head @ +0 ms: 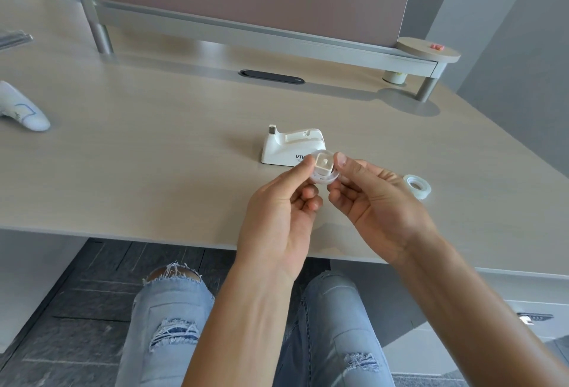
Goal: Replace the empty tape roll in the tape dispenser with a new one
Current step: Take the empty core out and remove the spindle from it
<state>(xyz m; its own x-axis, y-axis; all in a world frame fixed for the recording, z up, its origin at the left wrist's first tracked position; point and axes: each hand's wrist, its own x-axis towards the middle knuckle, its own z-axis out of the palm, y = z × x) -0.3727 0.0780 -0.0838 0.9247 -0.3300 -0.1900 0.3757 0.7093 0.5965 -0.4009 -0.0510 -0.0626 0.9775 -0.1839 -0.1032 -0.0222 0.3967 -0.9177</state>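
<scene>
The empty tape roll (323, 169), a clear spent core with a pale hub piece seated in its middle, is held up off the desk (154, 146), just in front of the white tape dispenser (292, 147). It is pinched from both sides: the left hand (281, 211) is closed on its left edge with thumb and fingertips, the right hand (374, 201) is closed on its right edge the same way. The dispenser is seen standing upright on the desk with its cradle empty and the cutter end to the left. The new tape roll (417, 186) is lying flat on the desk, to the right of the right hand, apart from it, untouched. Step judged: hub being separated from the spent core; swap not yet done. Risks: the small hub could be popped free suddenly and dropped off the near desk edge onto the lap or floor if too much force is used; the thin clear core could be cracked by squeezing; the new roll could be knocked by the right forearm when it is reached for.
</scene>
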